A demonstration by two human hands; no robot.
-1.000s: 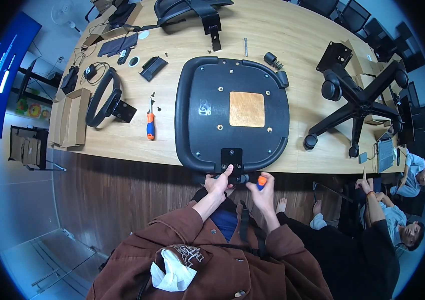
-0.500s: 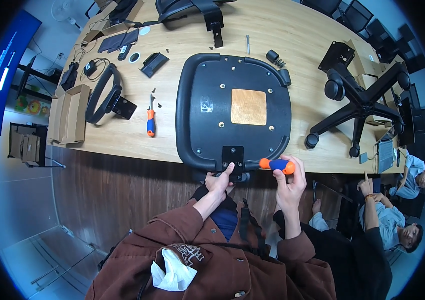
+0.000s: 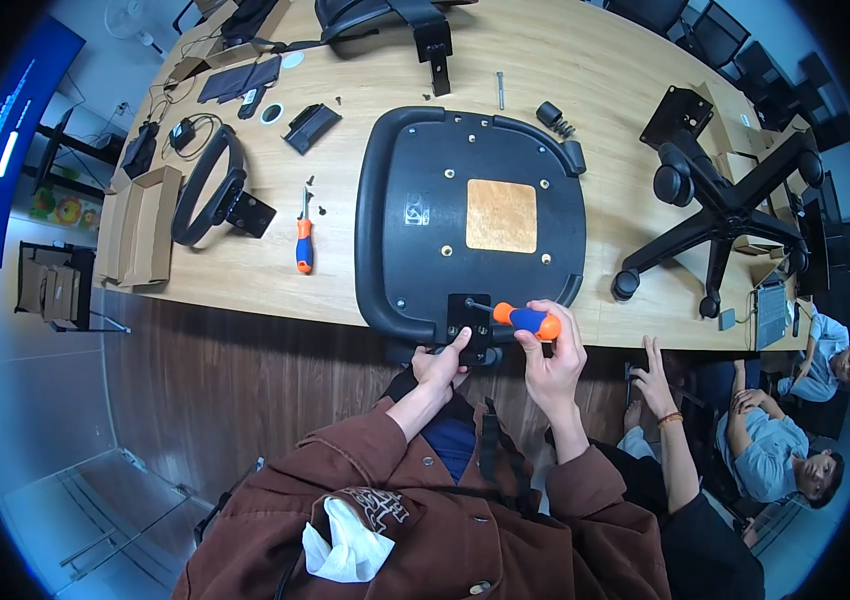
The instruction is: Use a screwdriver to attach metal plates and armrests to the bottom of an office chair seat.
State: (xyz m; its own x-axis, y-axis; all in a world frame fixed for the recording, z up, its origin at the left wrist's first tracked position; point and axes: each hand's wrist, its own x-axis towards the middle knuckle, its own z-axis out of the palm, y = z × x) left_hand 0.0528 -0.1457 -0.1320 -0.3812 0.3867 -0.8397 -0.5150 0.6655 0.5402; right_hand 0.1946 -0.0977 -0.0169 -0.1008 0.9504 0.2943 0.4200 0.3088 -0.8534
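A black chair seat (image 3: 413, 255) lies underside up at the table's near edge, a bare wooden square in its middle. On its near rim sits a black bracket plate (image 3: 458, 314) with screws in it. My left hand (image 3: 435, 368) is closed around the bracket, thumb pressed on the plate, other fingers mostly hidden below. My right hand (image 3: 557, 362) grips an orange and blue screwdriver (image 3: 528, 320) tilted to the left. Its tip is at the plate's upper screw; whether it sits in the screw head I cannot tell.
A second screwdriver (image 3: 305, 247), loose screws and an armrest (image 3: 207, 195) with its bracket lie to the left, near an open cardboard box (image 3: 150, 230). A wheeled chair base (image 3: 725, 210) stands right. Another person's hand (image 3: 653, 380) reaches in near the table edge at right.
My right hand has moved left with the screwdriver, bringing its tip onto the bracket's upper screw. My left hand stays put. The other person's hand at right has shifted left.
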